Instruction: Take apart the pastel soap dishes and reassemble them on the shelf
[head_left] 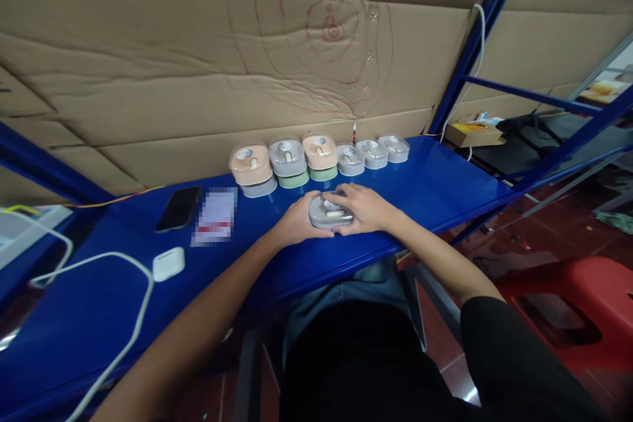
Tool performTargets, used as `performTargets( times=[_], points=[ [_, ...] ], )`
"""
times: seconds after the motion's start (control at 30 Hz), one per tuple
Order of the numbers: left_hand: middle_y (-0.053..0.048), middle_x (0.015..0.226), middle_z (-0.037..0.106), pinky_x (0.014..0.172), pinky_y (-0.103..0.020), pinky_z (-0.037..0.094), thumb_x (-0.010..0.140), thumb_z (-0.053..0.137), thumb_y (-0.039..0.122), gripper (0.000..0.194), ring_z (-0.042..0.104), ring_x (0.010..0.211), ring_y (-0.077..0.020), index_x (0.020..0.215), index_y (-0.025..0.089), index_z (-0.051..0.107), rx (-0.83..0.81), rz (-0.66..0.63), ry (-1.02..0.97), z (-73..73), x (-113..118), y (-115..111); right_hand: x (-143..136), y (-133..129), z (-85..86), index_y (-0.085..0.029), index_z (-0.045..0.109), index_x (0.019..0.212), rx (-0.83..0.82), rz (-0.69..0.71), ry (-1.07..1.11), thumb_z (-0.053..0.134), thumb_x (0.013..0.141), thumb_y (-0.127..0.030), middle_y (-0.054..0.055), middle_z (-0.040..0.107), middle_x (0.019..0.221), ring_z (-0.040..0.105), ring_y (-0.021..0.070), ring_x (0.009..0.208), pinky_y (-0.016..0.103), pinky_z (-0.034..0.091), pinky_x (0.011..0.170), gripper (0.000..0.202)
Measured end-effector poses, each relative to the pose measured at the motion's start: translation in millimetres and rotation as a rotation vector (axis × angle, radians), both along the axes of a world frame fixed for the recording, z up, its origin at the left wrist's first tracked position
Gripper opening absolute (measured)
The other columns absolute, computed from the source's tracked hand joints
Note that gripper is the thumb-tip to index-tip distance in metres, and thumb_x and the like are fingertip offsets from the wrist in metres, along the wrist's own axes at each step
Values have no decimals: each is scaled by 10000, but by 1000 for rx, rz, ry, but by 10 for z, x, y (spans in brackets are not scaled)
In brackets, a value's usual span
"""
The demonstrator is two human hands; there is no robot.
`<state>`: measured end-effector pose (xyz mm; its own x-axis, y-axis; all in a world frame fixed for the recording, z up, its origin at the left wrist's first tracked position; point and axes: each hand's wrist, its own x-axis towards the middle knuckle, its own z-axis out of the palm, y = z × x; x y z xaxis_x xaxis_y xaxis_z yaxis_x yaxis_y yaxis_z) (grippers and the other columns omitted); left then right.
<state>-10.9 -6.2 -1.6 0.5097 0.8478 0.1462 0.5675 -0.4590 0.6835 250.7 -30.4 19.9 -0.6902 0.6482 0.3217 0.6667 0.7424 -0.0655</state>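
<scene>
Head view: I see left hand (298,219) and right hand (366,209), grip closed round one grey box (325,217) at the worktop (420,191) front; other boxes (289,158) stand lined up, this one apart, lid (320,205) seemingly on.

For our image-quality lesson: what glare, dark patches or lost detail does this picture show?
Head view: pixelated patch beside the phone, unreadable; head view: white glare on the floor, lower right; head view: black shirt, detail nearly lost in darkness; head view: held box, outline readable.
</scene>
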Motion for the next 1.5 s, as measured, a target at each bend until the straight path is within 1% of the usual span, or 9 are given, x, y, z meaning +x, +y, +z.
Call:
performTargets(
  times=[0.13, 0.5, 0.77, 0.93, 1.1, 1.2, 1.33, 1.43, 1.5],
  points=[
    [-158, 1482, 721, 1171, -563, 565, 567, 1050, 563, 1116, 705, 1379, -440, 1500, 226, 538, -24, -31, -12, 38, -14, -3, -51, -61, 31, -200, 616, 1603, 32, -28, -70, 847, 892, -639, 201, 687, 1312, 675, 362, 1070, 495, 572, 927, 867],
    [-127, 1414, 761, 1163, -558, 559, 580, 1048, 535, 992, 715, 1345, -408, 1406, 231, 590, -120, -141, -111, 106, -93, 50, -30, -35, 13, -175, 583, 1637, 48, 18, -74, 828, 891, -667, 214, 692, 1313, 671, 382, 1112, 545, 575, 976, 927],
    [-128, 1364, 765, 1137, -592, 556, 563, 1063, 536, 950, 726, 1297, -422, 1356, 235, 635, -55, -130, -102, 56, -84, 57, 9, -1, 15, -198, 601, 1638, 24, 56, -30, 842, 885, -647, 222, 664, 1382, 668, 387, 1162, 537, 592, 972, 909],
    [-127, 1365, 753, 1123, -581, 561, 576, 1056, 532, 952, 721, 1290, -413, 1364, 231, 615, -90, -126, -117, 41, -84, 58, 5, 11, -12, -217, 586, 1655, -10, 51, 31, 798, 930, -710, 193, 655, 1360, 643, 356, 1154, 494, 597, 946, 902],
    [-141, 1380, 724, 1134, -585, 551, 569, 1063, 534, 958, 701, 1311, -415, 1353, 225, 608, -95, -125, -141, 5, -78, 61, -37, 3, -3, -226, 585, 1657, -14, 38, -12, 767, 948, -752, 196, 645, 1332, 634, 354, 1105, 514, 600, 929, 901],
    [-139, 1383, 714, 1141, -590, 549, 588, 1057, 535, 957, 693, 1317, -410, 1370, 223, 601, -84, -130, -125, 5, -84, 62, 5, 14, -28, -247, 527, 1704, -57, 52, 16, 785, 950, -715, 201, 626, 1395, 634, 378, 1180, 554, 606, 978, 923],
    [-147, 1412, 702, 1160, -612, 544, 609, 1043, 540, 969, 685, 1332, -407, 1408, 221, 596, -83, -134, -83, 30, -96, 60, 145, 48, -106, -295, 438, 1758, -192, 145, 177, 858, 923, -662, 176, 586, 1504, 612, 374, 1351, 580, 565, 1143, 1004],
    [-145, 1462, 693, 1204, -629, 519, 596, 1047, 533, 975, 661, 1387, -412, 1420, 247, 611, -69, -157, -71, 47, -94, 51, 247, 37, -169, -331, 436, 1760, -273, 166, 266, 901, 894, -663, 136, 615, 1434, 638, 342, 1321, 570, 565, 1154, 1038],
    [-157, 1512, 674, 1246, -635, 489, 581, 1050, 531, 998, 630, 1446, -426, 1434, 253, 615, -63, -160, -61, 62, -86, 38, 315, 1, -196, -322, 468, 1745, -276, 168, 284, 907, 879, -688, 132, 631, 1403, 651, 338, 1300, 570, 568, 1147, 1038]
  ],
)
